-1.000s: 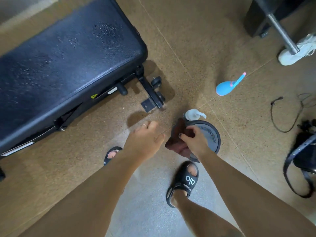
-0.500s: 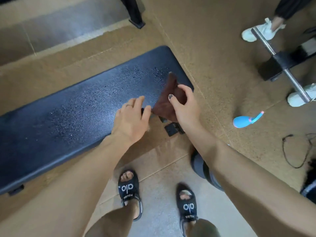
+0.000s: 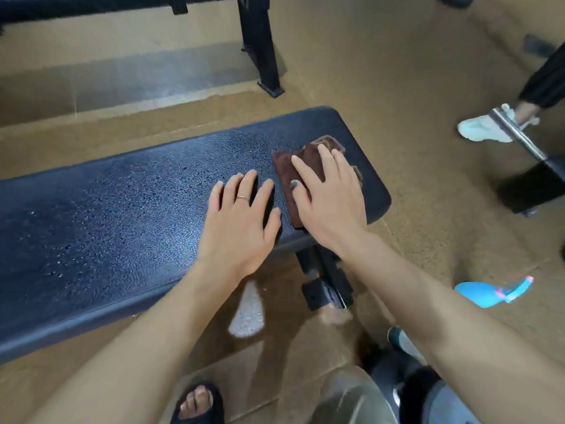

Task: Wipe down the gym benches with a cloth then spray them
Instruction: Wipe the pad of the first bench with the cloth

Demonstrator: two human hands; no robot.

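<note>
Head view. Black padded gym bench (image 3: 128, 215) runs from the near left to the mid right; its top is speckled with droplets, densest in the middle stretch.

Brown cloth (image 3: 305, 166) lies flat on the right end of the bench pad. Right hand (image 3: 330, 197) lies on top of it, fingers straight and slightly fanned, palm down — the cloth shows past the fingertips on the far side and to the left of the thumb. Most of the cloth sits under the palm.

Left hand (image 3: 241, 221) rests flat on the bare pad just left of the cloth, fingers spread, a thin ring on one finger. It holds nothing; thumb close to the cloth's near-left edge, whether touching I cannot tell.

Bench foot bracket (image 3: 327, 289) stands on the tan floor below the right hand. Blue spray bottle (image 3: 489, 293) with a pink-tipped nozzle lies on its side on the floor at the near right, well apart from both hands.

Far left — black frame leg (image 3: 260, 50) of another piece of equipment. Far right, a white sneaker (image 3: 483, 130) beside a steel bar (image 3: 519, 136).
</note>
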